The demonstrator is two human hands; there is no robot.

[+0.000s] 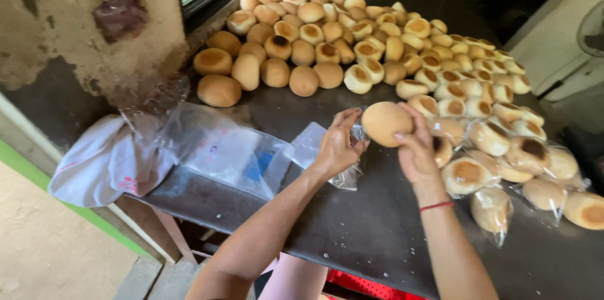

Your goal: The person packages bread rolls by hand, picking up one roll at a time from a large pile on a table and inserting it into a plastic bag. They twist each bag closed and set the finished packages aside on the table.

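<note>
right hand (415, 149): grip closed round bread roll (385, 122), lifted over bench (377, 224) middle | left hand (336, 146): pinching clear plastic bag (349, 174) mouth beside roll, apparently for bagging | unwrapped rolls (327, 42) far edge, bagged rolls (503, 174) right edge

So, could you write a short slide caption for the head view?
Right hand holds a bun; left hand grips a clear bag.
</note>
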